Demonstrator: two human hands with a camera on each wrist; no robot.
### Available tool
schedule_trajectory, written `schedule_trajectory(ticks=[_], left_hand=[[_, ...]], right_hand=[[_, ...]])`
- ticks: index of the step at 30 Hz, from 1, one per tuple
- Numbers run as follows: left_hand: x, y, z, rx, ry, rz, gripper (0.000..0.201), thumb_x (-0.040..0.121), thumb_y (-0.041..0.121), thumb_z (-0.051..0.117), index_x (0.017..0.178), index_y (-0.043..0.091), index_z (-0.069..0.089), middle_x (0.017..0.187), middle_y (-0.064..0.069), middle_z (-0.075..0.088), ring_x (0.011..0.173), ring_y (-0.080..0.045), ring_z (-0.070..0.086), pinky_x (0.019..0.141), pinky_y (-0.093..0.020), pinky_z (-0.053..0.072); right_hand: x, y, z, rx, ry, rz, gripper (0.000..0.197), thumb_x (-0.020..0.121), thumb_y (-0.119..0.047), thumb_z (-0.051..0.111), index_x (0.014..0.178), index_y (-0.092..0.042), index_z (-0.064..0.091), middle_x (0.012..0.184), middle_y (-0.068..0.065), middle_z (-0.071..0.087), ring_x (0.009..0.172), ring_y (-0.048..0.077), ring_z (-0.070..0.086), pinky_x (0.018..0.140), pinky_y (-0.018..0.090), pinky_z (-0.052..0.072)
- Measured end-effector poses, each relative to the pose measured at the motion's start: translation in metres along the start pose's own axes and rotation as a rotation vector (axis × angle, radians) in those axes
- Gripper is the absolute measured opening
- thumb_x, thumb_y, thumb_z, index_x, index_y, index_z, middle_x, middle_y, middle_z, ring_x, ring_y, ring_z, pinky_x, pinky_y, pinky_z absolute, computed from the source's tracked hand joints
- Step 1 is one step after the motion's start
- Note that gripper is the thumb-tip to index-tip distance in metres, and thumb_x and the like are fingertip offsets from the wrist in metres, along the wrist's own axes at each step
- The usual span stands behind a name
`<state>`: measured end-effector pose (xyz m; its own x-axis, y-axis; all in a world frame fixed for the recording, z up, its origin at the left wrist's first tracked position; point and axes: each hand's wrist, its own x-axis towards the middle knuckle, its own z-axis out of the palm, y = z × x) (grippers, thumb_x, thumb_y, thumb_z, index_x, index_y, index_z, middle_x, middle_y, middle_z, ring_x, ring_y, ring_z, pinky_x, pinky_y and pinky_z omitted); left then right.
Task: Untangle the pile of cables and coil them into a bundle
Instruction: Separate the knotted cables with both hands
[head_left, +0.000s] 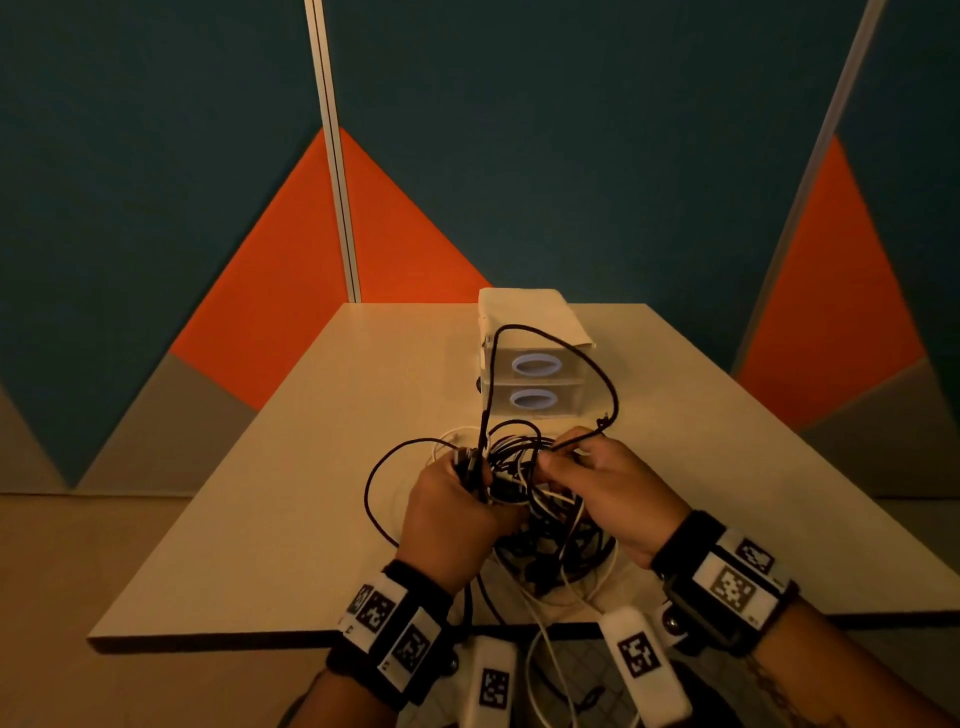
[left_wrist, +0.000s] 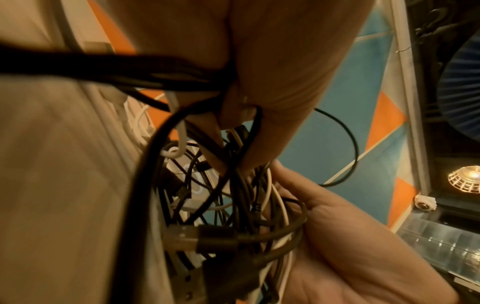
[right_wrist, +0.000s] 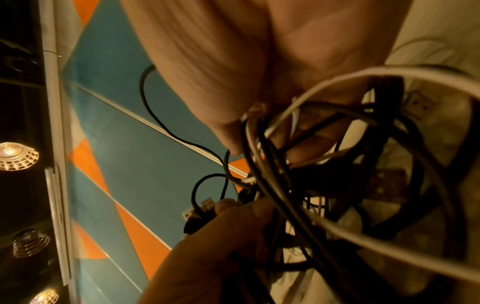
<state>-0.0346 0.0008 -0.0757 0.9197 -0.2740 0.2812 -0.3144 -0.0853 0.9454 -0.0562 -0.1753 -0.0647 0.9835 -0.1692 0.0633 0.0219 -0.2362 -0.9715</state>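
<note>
A tangle of black and white cables (head_left: 540, 514) hangs between both hands above the near part of the table (head_left: 311, 467). My left hand (head_left: 457, 493) grips a bunch of cables with several USB plugs (head_left: 467, 460) sticking up from the fist. My right hand (head_left: 582, 462) pinches a black cable (head_left: 597, 374) whose long loop arcs up in front of the drawer box. In the left wrist view the left hand (left_wrist: 239, 111) closes round black cables (left_wrist: 223, 205), and a USB plug (left_wrist: 182, 236) dangles below. The right wrist view shows the right hand (right_wrist: 246, 131) amid cables (right_wrist: 298, 185).
A small white box with two translucent drawers (head_left: 532, 382) stands just behind the hands on the table. White and black cable ends (head_left: 540, 649) hang over the table's near edge. Blue, orange and grey wall panels (head_left: 467, 156) close off the back and sides.
</note>
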Motion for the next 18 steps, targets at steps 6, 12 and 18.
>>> schedule_trajectory(ticks=[6, 12, 18], left_hand=[[0.003, -0.01, 0.002, -0.029, 0.068, -0.096, 0.031, 0.064, -0.007, 0.088, 0.075, 0.015, 0.068, 0.076, -0.005, 0.077, 0.075, -0.026, 0.076, 0.073, -0.049, 0.064], [0.004, -0.013, 0.003, -0.242, 0.103, -0.157, 0.038, 0.066, -0.015, 0.084, 0.072, 0.011, 0.058, 0.07, -0.01, 0.071, 0.066, -0.026, 0.071, 0.065, -0.042, 0.062], [0.01, -0.015, -0.002, -0.461, 0.129, -0.247, 0.044, 0.068, -0.023, 0.078, 0.071, 0.013, 0.052, 0.065, -0.01, 0.063, 0.067, -0.029, 0.066, 0.063, -0.04, 0.06]], right_hand=[[0.004, -0.003, 0.005, 0.084, 0.041, 0.024, 0.004, 0.098, -0.02, 0.061, 0.101, -0.021, 0.063, 0.091, 0.002, 0.078, 0.09, 0.013, 0.074, 0.09, 0.037, 0.054], [0.007, -0.004, 0.008, 0.193, 0.052, 0.07, 0.009, 0.096, -0.023, 0.065, 0.1, -0.017, 0.071, 0.091, 0.005, 0.078, 0.086, 0.016, 0.072, 0.077, 0.035, 0.053], [0.0, 0.005, -0.004, 0.186, 0.083, 0.05, 0.03, 0.09, -0.029, 0.068, 0.114, -0.031, 0.05, 0.106, 0.008, 0.074, 0.097, 0.02, 0.071, 0.087, 0.043, 0.055]])
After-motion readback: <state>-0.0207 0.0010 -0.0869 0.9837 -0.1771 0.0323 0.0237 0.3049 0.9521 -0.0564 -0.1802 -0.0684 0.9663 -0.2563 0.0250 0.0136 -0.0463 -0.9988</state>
